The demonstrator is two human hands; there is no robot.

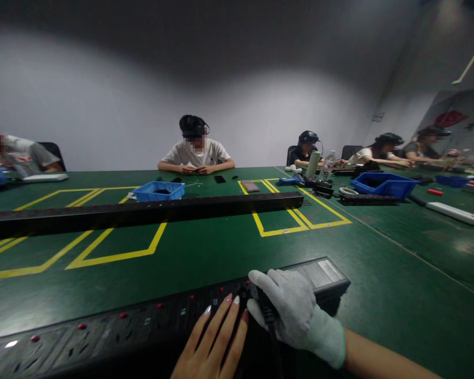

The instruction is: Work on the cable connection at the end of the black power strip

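Observation:
A long black power strip (114, 334) with numbered sockets and small red lights runs across the table edge in front of me. My left hand (217, 342) is bare and lies on the strip, its fingers stretched out close to the socket marked 20. Just right of it, my right hand (288, 305) wears a whitish work glove and grips a black power plug (265, 305) between thumb and fingers. The plug is against a socket near the strip's right end; how deep it sits is hidden. From it a black cord hangs down toward me.
A second long black power strip (150, 210) lies farther back, with a blue bin (159, 191) behind it. Yellow tape marks (118, 258) cross the green table (205, 258). Other people sit across and to the right, near a larger blue bin (383, 184) and a white power strip (456, 213).

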